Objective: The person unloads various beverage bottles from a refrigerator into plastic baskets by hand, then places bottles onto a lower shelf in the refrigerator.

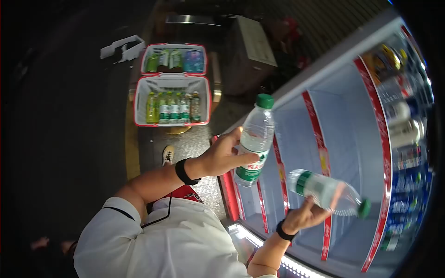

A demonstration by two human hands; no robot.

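Observation:
My left hand [225, 152] is wrapped round a clear plastic water bottle [257, 134] with a green cap and a white-and-green label. That bottle stands nearly upright, slightly tilted, in front of the refrigerator shelves. Lower right, my right hand [308, 214] grips a second green-capped water bottle [320, 189], which lies almost sideways with its cap to the right. Motion blurs this second bottle a little. Both bottles are at the front of an open display fridge [357, 106], whose shelves carry red edge strips [375, 111].
Several drinks [408, 185] line the fridge's far-right shelf. A white basket with a red rim [208, 106] holds several bottles [174, 109]; behind it a similar basket [204, 60] holds more. A box-like cabinet [252, 41] and a torn white carton [118, 47] are farther back.

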